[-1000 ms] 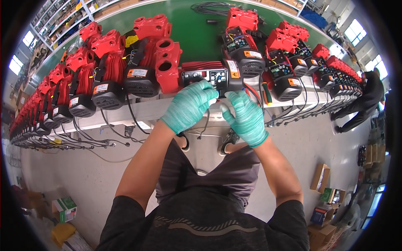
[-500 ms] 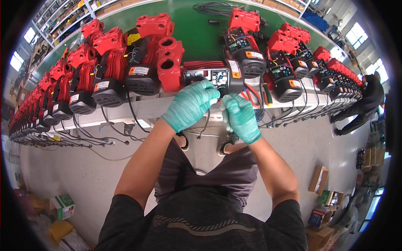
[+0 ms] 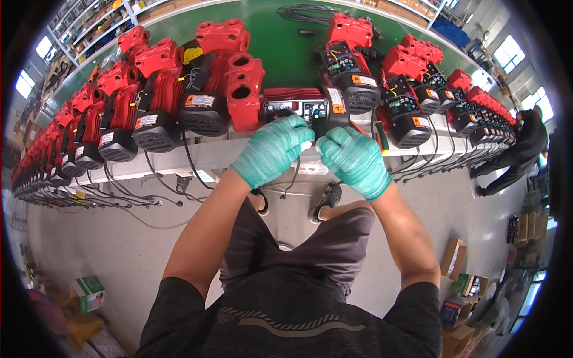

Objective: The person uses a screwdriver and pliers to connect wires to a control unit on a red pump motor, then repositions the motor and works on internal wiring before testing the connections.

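In front of me a red electric pump (image 3: 292,93) lies on its side, its black terminal box uncovered and a circuit board (image 3: 310,112) showing. My left hand (image 3: 276,146), in a green knit glove, is closed at the near edge of that box; its curled fingers hide whatever they pinch. Just right of it my right hand (image 3: 356,160), gloved alike, is closed too, thumb and fingers together near the box's lower right corner. A small white bit shows between the two hands, too small to name. What the right fingers hold is hidden.
Rows of similar red pumps (image 3: 156,89) with black motor covers line the bench on both sides, cords hanging off the front edge. A screwdriver (image 3: 381,136) with a green and yellow handle lies right of my right hand. Coiled cable (image 3: 307,12) rests farther back. Another person (image 3: 519,146) stands far right.
My right hand has turned, its back now facing up more, and has shifted slightly up and right, covering the red-handled tool beside it. My left hand has stayed nearly in place.
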The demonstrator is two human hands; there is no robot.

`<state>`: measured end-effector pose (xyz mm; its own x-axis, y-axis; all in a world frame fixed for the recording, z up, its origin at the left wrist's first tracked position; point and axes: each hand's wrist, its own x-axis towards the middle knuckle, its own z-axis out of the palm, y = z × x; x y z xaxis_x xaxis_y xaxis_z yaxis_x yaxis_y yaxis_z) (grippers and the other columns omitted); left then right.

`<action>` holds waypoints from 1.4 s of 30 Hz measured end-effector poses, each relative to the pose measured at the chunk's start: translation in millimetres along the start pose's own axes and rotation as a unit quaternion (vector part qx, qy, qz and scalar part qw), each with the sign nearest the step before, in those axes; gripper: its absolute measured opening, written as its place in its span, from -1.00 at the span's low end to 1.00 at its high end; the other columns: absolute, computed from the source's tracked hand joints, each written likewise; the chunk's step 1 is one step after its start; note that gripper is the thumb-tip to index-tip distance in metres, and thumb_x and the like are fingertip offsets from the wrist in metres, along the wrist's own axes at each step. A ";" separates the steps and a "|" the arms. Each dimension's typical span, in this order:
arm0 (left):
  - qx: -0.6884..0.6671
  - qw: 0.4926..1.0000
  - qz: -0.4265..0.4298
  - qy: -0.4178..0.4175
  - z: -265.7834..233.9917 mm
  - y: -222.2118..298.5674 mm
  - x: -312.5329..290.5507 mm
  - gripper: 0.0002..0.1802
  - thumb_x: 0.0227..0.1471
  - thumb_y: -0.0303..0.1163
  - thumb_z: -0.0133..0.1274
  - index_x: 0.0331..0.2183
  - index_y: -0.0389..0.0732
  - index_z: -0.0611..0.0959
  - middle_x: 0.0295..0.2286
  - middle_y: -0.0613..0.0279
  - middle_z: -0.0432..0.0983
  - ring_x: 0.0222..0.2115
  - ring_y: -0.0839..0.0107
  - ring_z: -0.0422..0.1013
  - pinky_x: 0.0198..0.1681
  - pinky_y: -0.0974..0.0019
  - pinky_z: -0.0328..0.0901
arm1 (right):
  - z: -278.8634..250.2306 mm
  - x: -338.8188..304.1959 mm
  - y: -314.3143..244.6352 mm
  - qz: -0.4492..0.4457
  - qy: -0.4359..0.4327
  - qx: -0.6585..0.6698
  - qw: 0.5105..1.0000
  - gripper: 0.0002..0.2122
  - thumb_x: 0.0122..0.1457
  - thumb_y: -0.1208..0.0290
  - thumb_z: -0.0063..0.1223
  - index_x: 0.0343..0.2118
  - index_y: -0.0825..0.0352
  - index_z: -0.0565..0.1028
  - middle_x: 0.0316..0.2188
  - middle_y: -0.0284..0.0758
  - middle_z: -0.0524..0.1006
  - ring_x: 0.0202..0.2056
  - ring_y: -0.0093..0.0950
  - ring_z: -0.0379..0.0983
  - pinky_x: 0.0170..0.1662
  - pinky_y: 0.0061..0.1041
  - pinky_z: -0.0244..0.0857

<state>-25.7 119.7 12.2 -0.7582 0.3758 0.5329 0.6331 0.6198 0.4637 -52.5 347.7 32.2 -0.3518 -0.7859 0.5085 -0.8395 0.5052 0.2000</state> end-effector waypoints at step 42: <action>-0.024 1.000 -0.004 0.007 0.8 -3.1 -1.7 -0.80 0.10 -0.43 0.20 -0.20 -0.24 0.69 -0.25 0.14 0.53 -0.24 0.13 0.53 -0.15 0.17 0.43 | -0.7 7.7 -31.7 0.497 -0.090 0.716 0.483 -0.74 0.41 0.25 -0.18 -0.26 0.35 0.44 -0.64 -0.39 0.43 -0.70 -0.58 0.38 -0.57 -0.51 0.31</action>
<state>-26.4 117.6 9.3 -0.7613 0.3611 0.5386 0.6340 0.5888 0.5014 -28.3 325.9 30.3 -0.7971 -0.4929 -0.3488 0.3994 0.0027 -0.9168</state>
